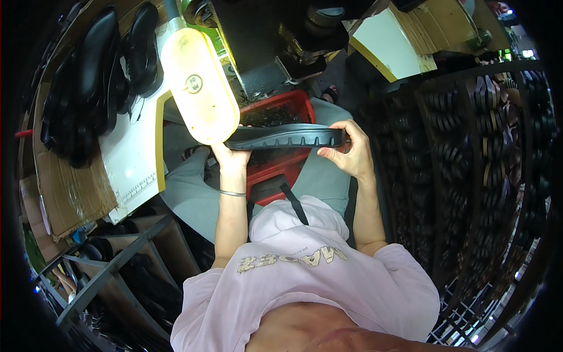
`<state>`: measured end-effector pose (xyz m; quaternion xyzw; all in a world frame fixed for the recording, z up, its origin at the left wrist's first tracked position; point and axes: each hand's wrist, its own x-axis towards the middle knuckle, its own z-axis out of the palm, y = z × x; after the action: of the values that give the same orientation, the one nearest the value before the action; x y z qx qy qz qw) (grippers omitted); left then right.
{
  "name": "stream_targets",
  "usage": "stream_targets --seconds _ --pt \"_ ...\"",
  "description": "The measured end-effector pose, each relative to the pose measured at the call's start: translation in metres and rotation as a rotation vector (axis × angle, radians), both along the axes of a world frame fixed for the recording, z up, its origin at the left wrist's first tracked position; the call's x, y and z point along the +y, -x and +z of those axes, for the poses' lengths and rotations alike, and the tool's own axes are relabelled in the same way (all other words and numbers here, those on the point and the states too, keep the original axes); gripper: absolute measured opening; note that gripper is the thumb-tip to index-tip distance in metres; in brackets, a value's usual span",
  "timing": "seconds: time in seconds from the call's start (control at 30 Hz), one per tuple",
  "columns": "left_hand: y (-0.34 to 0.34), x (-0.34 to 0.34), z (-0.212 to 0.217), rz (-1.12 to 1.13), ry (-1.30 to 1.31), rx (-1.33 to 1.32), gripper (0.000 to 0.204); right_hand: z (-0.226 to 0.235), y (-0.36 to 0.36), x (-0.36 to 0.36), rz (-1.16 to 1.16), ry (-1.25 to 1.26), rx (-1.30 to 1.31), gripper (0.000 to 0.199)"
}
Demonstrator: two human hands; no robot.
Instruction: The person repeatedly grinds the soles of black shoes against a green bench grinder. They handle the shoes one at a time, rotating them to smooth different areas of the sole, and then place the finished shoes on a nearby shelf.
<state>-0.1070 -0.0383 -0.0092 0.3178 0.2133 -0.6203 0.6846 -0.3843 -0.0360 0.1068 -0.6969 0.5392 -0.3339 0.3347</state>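
Note:
A black shoe sole (287,138) with a ridged side wall is held level between my two hands, on edge to the view. My left hand (232,156) supports its left end from below, with most of the fingers hidden behind the lamp and the sole. At the other end, my right hand (353,150) grips the sole, thumb at the lower edge and fingers over the top. Right above my left hand hangs a bright yellow lamp head (199,88). Beneath the sole stands a red plastic crate (305,105) with dark scraps inside, between my knees.
A dark machine (252,47) rises ahead of me. On the left, several black soles (97,53) lie on cardboard by a white, yellow-edged tabletop (134,141). A metal rack (111,264) stands at lower left. Tall racks full of soles (451,135) line my right side.

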Motion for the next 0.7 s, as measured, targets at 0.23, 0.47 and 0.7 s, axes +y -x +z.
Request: stream_targets --seconds 0.23,0.47,0.7 --pt "0.006 -0.009 -0.001 0.034 0.058 0.034 0.016 -0.008 0.01 -0.003 -0.046 -0.077 -0.121 0.047" --pt "0.021 -0.001 0.037 -0.071 0.316 -0.115 0.029 -0.005 0.023 -0.008 -0.052 -0.186 -0.678 0.055" --pt "-0.051 0.018 0.069 -0.022 0.178 -1.41 0.036 0.026 0.082 -0.053 -0.25 0.394 -0.581 0.039"
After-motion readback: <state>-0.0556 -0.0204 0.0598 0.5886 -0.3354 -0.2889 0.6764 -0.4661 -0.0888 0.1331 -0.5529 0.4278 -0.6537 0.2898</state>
